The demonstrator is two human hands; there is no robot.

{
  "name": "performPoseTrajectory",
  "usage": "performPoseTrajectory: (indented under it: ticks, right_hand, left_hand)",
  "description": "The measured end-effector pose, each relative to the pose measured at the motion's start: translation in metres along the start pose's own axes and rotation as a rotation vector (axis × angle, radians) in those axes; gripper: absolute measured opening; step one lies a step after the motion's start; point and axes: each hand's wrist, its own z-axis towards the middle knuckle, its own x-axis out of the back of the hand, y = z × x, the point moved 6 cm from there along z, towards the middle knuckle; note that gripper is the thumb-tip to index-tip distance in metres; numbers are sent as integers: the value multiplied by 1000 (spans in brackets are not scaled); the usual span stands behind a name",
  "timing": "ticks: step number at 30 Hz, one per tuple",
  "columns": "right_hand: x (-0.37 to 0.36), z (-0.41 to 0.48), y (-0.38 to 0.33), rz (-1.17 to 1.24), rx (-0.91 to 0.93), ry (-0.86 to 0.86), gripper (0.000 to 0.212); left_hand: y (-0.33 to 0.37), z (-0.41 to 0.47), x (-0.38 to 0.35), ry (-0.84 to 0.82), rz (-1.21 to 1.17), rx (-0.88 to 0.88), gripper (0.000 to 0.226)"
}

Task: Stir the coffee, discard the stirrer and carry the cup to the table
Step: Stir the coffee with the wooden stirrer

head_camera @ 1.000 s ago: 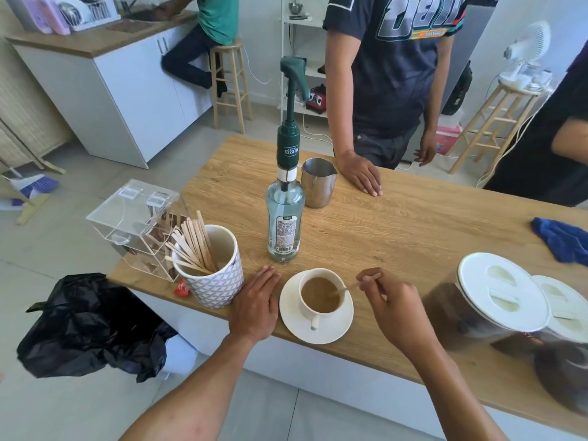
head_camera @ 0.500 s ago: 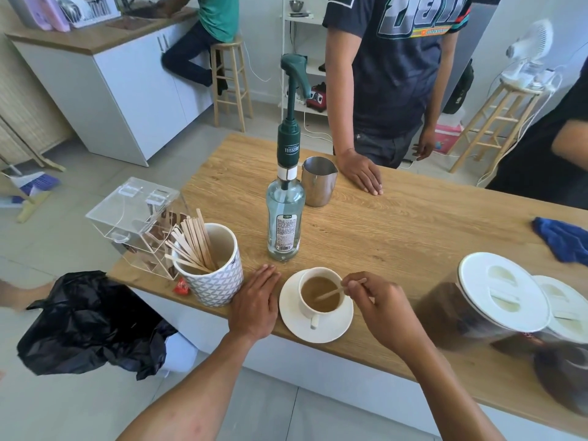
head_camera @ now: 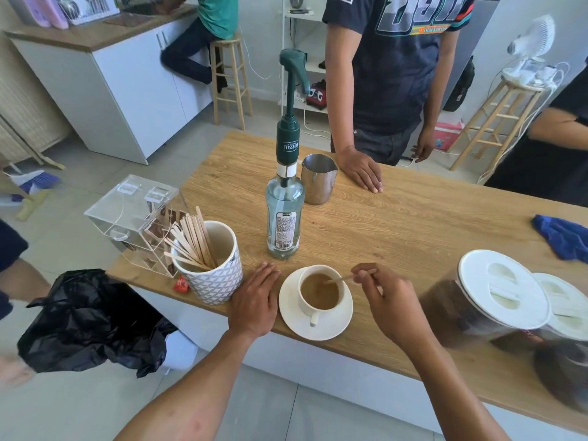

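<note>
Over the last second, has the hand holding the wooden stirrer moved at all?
Yes. The right hand has slid left toward the cup, which stays on its saucer, sweeping the stirrer across the coffee.

The word TEISSEIRE stands in white letters on the dark green pump collar [head_camera: 287,144] of the clear glass bottle [head_camera: 284,218] — a smaller line above it is too fine to read. The bottle's white back label [head_camera: 283,230] carries dense print and a barcode, none of it legible. Large block letters cross the dark T-shirt [head_camera: 410,14] of the person standing behind the counter — cut off at the top, they cannot be read.
</note>
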Motion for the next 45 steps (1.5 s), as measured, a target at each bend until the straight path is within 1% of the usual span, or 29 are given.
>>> performPoseTrajectory:
  ticks: [3,7,8,12,15,17,20,22,25,27,29,32,35,38,42,45]
  right_hand:
    - [-10,-4,-1,20,9,-85,16]
    - [2,0,7,-12,-38,18,15]
    - [1,1,5,-3,-28,21,14]
    - [-10,-3,0,24,-4,-69,15]
    - [-1,-1,8,4,-39,9,17]
    - [1,1,8,4,-25,36,15]
    - [-9,-1,4,44,1,-41,15]
    - [-9,-4,6,57,-11,-60,19]
    - [-1,-4,12,38,-27,-13,23]
    - [-1,-3,10,40,-18,-1,19]
    - [-7,-5,4,50,5,-35,16]
    - [-13,-11,3,72,11,-70,18]
    - [-4,-11,12,60,-47,-7,23]
    - [-2,-8,13,40,-59,39,18]
    - [-17,-10,4,77,-28,-28,16]
    - [-13,-14,6,71,-44,-22,19]
  left_hand:
    - [0,0,-1,-6,1,1,50]
    - [0,1,-2,-10,7,9,51]
    - [-2,0,-2,-11,7,12,51]
    - [-1,-1,-3,-16,10,13,50]
    - [-2,0,-3,-19,12,13,50]
    - [-3,0,-3,-14,11,13,50]
    - [-3,0,-4,-11,13,14,49]
    - [-2,1,-4,-7,16,9,47]
    - [-2,0,-3,-5,19,8,48]
    - [-2,0,-3,1,16,7,48]
    - [-2,0,-3,-1,17,11,49]
    - [-1,0,-4,-3,16,12,49]
    - [-3,-1,-4,-2,17,13,48]
    - [-3,0,-4,1,17,13,47]
    - [-3,0,-4,-7,21,24,48]
    - [-3,0,-4,-7,28,20,48]
